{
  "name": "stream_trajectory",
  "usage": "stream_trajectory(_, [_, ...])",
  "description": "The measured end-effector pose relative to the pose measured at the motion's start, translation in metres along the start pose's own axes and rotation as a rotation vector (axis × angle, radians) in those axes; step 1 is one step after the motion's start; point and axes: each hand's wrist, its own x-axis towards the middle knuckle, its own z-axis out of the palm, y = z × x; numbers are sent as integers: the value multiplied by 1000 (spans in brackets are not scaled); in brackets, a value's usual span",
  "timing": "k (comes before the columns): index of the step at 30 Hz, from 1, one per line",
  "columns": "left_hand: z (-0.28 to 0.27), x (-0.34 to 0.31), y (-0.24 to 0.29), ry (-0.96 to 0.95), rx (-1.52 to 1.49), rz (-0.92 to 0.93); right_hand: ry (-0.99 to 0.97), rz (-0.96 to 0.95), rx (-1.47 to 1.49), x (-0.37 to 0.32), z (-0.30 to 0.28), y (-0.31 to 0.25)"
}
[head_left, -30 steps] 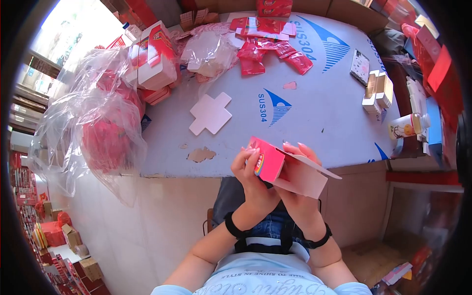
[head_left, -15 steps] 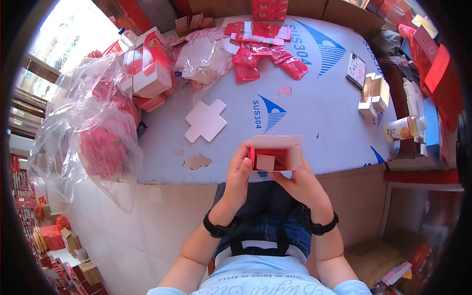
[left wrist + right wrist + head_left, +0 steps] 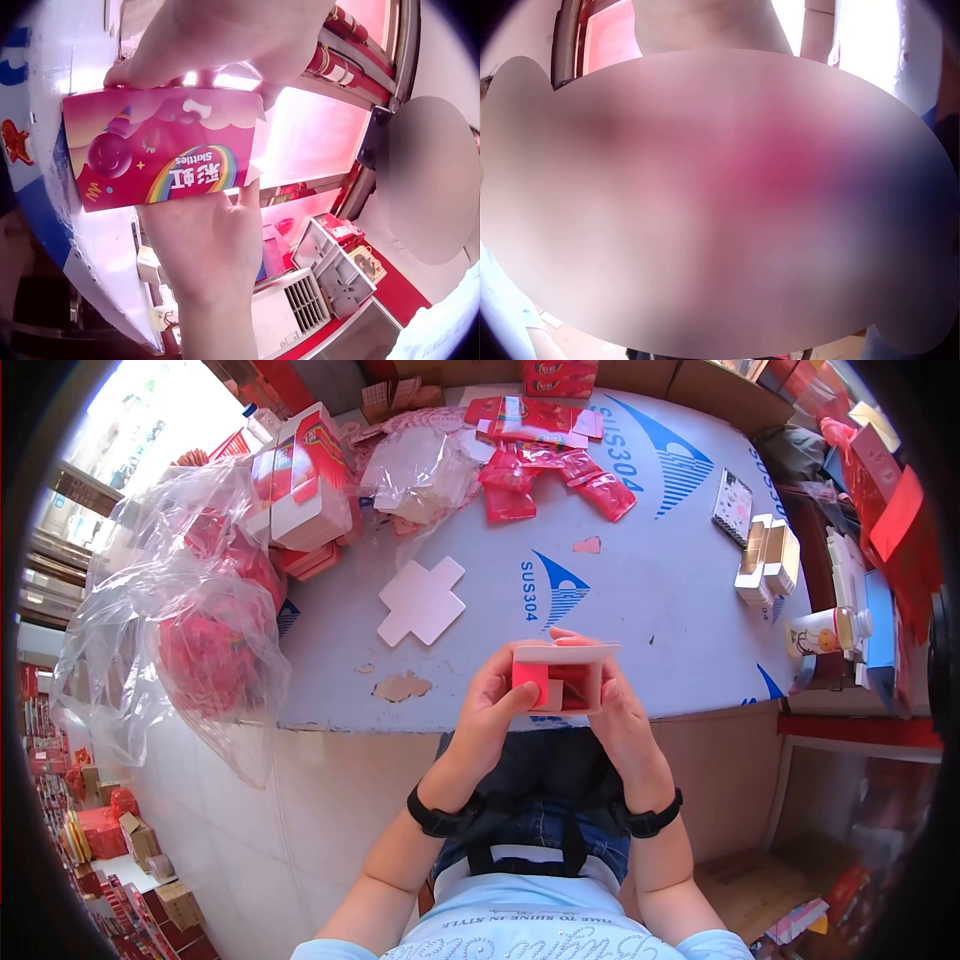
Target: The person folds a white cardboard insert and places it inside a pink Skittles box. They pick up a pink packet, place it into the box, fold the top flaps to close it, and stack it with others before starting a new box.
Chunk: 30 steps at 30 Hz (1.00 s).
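Note:
Both hands hold a pink box above the table's front edge. In the head view the box (image 3: 574,690) faces the camera with its end uncovered and a pale flap up along the far side; a small flap lies inside. The left hand (image 3: 487,710) grips its left side, thumb over the near left corner. Around the right side curls the right hand (image 3: 625,730). Printed rainbow lettering shows on the box (image 3: 161,146) in the left wrist view, between the left hand (image 3: 225,37) and the right hand (image 3: 206,247). Most of the right wrist view is blurred.
A white cross-shaped card (image 3: 422,602) lies on the table (image 3: 660,620). Clear plastic bags (image 3: 215,650) and stacked boxes (image 3: 312,510) stand left. Red packets (image 3: 510,485) lie at the back; small boxes (image 3: 768,560), a notebook (image 3: 733,507) and a cup (image 3: 820,633) sit right.
From a slanted pose the box has turned so its uncovered end faces the head camera. The left thumb has moved onto its near left part, and the right hand has closed up along the right side.

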Motion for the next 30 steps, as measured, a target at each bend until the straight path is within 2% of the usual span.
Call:
stream_trajectory(5, [-1, 4, 0, -61, 32, 61, 23, 19, -62, 3, 3, -6])
stream_trajectory(8, [-1, 4, -1, -54, 15, 76, 93, 4, 27, 5, 5, -5])
stream_trajectory(10, [-3, 6, -3, -52, 8, 78, 96, -163, 38, 6, 2, 4])
stream_trajectory(13, [-2, 8, -5, -56, 3, 149, 154, -187, 59, 4, 4, 5])
stream_trajectory(15, [1, 7, -6, -59, -47, 248, 146, -239, 33, 4, 5, 7])
stream_trajectory(19, [-6, 8, -11, -117, -77, 277, 106, -317, 0, 4, -2, 15])
stream_trajectory(23, [-11, 8, -9, -192, -57, 279, 47, -289, 68, 3, -3, 6])
stream_trajectory(25, [-10, 8, -9, -204, -56, 295, 58, -320, -34, 3, -2, 9])
stream_trajectory(27, [-9, 9, -12, -189, 175, 385, 66, -340, -111, 4, -2, 13])
stream_trajectory(30, [-17, 9, -10, -231, 218, 337, 69, -359, -205, 3, -3, 15])
